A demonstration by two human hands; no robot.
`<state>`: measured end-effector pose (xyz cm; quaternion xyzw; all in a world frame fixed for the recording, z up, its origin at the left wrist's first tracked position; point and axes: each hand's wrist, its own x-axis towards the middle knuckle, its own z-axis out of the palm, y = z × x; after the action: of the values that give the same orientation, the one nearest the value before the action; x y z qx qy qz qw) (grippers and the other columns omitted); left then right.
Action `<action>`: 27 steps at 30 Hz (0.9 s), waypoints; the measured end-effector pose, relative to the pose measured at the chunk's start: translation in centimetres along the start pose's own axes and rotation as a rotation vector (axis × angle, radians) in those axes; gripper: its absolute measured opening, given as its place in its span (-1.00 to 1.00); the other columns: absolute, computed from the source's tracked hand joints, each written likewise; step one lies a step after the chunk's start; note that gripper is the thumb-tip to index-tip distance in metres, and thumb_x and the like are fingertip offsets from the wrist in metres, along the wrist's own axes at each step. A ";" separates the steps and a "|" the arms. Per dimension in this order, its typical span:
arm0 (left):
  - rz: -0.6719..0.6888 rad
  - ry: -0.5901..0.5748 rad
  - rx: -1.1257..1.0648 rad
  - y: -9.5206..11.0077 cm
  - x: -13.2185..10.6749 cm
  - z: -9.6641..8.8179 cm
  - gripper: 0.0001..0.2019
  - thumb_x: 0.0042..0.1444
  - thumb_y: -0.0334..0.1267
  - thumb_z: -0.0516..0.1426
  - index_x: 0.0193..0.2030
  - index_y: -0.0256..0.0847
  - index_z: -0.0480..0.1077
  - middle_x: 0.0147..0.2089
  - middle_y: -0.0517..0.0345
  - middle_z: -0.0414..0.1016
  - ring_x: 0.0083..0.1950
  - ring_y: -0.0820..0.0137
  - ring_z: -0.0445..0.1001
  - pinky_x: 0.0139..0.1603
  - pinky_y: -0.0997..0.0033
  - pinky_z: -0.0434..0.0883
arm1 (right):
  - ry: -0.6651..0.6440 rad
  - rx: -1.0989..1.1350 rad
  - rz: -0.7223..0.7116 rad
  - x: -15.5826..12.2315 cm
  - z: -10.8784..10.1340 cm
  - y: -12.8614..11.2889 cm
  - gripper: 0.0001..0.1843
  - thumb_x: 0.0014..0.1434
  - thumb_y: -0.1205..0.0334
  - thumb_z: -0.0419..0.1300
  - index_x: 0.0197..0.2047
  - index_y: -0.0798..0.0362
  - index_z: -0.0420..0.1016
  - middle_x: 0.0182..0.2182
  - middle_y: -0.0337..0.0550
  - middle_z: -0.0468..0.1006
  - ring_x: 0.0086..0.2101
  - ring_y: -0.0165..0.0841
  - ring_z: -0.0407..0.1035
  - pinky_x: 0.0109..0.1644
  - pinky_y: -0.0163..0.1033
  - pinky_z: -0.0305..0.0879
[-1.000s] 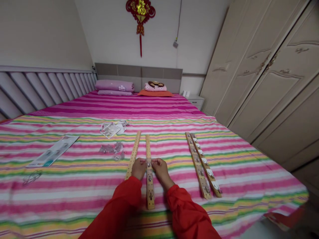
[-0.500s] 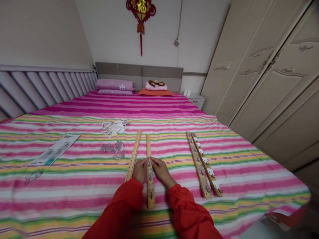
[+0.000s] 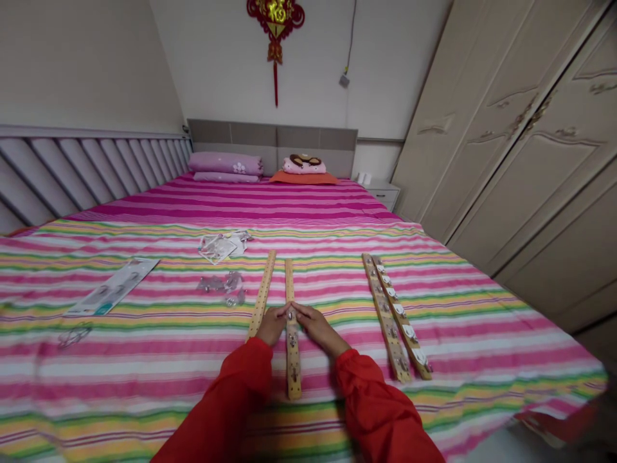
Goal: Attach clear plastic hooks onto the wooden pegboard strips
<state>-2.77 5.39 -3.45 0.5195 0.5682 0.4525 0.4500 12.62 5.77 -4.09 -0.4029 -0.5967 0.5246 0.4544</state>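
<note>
Two perforated wooden strips lie side by side on the striped bedspread (image 3: 144, 360). My left hand (image 3: 271, 325) and my right hand (image 3: 315, 327) meet over the right strip (image 3: 292, 360), fingertips pinched together at a small metal fitting (image 3: 289, 315) on it. Further small metal fittings sit on that strip nearer to me. The left strip (image 3: 263, 292) runs just beside my left hand. Both sleeves are red.
Two more wooden strips (image 3: 395, 318) with white and metal fittings lie to the right. A pile of small clear bags with metal parts (image 3: 222, 285), torn packets (image 3: 219, 245) and a flat package (image 3: 113, 286) lie to the left. Wardrobe doors (image 3: 530, 161) stand at right.
My fingers have drawn closer together over the fitting on the right strip, and the view has shifted slightly. The strips have not moved.
</note>
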 end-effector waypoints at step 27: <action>-0.097 -0.192 -0.178 -1.3 0.5 -0.6 -0.34 -0.45 -0.41 0.31 -0.02 -0.30 0.50 -0.19 0.05 0.56 -0.19 0.28 0.51 -0.13 0.32 0.45 | 0.104 0.247 0.214 -0.1 0.6 0.6 -0.21 -0.40 0.44 0.34 0.04 0.05 0.49 -0.54 -0.39 0.39 -0.52 -0.44 0.27 -0.42 -0.33 0.25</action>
<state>-3.57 5.83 -4.61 0.4904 0.5043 0.4271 0.5681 12.13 5.57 -4.67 -0.4319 -0.4570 0.6176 0.4724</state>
